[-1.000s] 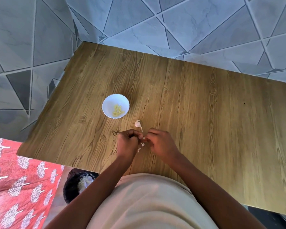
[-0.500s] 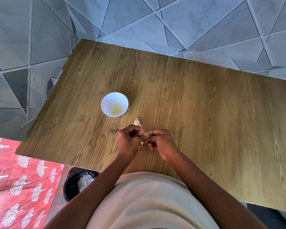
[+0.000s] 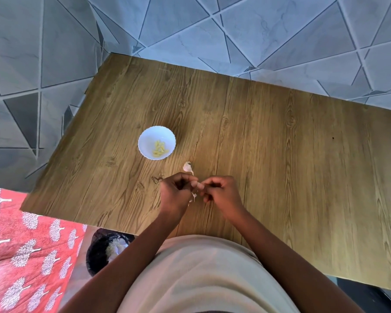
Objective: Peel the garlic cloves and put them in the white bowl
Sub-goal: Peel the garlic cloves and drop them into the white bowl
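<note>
Left hand (image 3: pixel 175 190) and right hand (image 3: pixel 221 193) pinch one garlic clove (image 3: pixel 198 185) between curled fingers, near the white bowl (image 3: pixel 145 137) on the table (image 3: pixel 280 154). Risk: the slippery clove may pop free, missing the bowl.

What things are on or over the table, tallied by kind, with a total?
Bowl: 1
Pile of peeled cloves in the bowl: 1, too small to count singly
Unpeeled clove on the table: 1
Clove being peeled, pinched by left hand and right hand: 1
Hands: 2
Total: 6
</note>
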`<act>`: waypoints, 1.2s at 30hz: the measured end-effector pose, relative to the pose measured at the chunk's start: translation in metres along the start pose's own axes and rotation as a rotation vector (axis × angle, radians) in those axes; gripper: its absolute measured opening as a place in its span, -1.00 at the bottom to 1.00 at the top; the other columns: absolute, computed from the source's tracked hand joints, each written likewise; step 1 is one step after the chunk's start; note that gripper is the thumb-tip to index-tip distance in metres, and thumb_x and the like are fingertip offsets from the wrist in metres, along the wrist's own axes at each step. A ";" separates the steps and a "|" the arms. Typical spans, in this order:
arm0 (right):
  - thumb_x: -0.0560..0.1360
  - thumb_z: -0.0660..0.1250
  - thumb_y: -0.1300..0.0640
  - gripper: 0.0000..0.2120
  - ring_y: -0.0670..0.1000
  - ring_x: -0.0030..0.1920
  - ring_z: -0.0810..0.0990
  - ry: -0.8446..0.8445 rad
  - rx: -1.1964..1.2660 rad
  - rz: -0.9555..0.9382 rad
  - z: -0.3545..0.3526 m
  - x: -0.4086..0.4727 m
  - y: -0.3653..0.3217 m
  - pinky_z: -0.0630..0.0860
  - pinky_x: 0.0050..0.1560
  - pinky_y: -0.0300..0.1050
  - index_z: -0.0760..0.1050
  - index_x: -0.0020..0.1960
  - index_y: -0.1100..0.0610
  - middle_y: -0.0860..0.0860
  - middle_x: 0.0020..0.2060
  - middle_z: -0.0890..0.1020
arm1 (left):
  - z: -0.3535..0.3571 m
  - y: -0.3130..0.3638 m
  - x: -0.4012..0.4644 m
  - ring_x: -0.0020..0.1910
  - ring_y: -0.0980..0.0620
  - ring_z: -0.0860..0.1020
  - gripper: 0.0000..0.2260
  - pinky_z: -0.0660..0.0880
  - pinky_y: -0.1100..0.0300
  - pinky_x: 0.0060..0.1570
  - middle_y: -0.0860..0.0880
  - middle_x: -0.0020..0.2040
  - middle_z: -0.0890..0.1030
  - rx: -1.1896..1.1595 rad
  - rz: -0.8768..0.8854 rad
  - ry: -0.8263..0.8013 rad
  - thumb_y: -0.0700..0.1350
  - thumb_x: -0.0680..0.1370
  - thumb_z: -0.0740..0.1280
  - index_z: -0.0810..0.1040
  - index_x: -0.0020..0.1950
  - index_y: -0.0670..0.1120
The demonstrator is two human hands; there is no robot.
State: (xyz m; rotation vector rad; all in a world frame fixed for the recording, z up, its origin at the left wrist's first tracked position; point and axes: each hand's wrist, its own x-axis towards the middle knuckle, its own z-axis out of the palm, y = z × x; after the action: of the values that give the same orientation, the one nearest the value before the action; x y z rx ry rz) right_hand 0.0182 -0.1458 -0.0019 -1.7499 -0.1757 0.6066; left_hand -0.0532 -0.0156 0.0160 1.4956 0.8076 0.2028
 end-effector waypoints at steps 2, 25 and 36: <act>0.53 0.45 0.30 -0.92 0.02 -0.44 0.55 -0.049 0.242 0.230 0.001 -0.002 -0.005 0.47 -0.41 -0.15 0.68 -0.05 0.33 0.16 -0.34 0.66 | 0.000 -0.002 0.001 -0.21 0.07 0.70 -0.85 0.62 0.26 -0.19 -0.04 -0.22 0.73 0.057 0.083 0.000 -0.42 0.52 0.43 0.72 -0.07 -0.20; 0.58 0.40 0.30 -0.89 0.02 -0.36 0.69 -0.038 -0.209 0.036 0.009 0.002 0.019 0.67 -0.25 -0.02 0.67 -0.08 0.19 0.07 -0.31 0.69 | -0.018 -0.037 -0.004 -0.26 0.16 0.62 -0.71 0.45 0.41 -0.24 0.07 -0.28 0.68 0.535 0.298 -0.092 -0.49 0.36 0.37 0.71 -0.21 -0.12; 0.54 0.47 0.27 -0.87 -0.03 -0.42 0.61 -0.040 -0.015 0.101 0.006 0.001 0.011 0.55 -0.34 -0.09 0.66 -0.18 0.12 0.02 -0.38 0.67 | -0.018 -0.030 -0.002 -0.12 0.23 0.66 -0.82 0.52 0.41 -0.12 0.09 -0.08 0.70 0.376 0.319 -0.055 -0.33 0.47 0.53 0.73 0.03 -0.13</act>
State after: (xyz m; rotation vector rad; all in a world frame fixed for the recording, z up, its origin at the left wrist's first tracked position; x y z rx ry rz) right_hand 0.0141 -0.1433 -0.0131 -1.7700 -0.1203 0.7150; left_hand -0.0757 -0.0055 -0.0087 1.9770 0.5786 0.2557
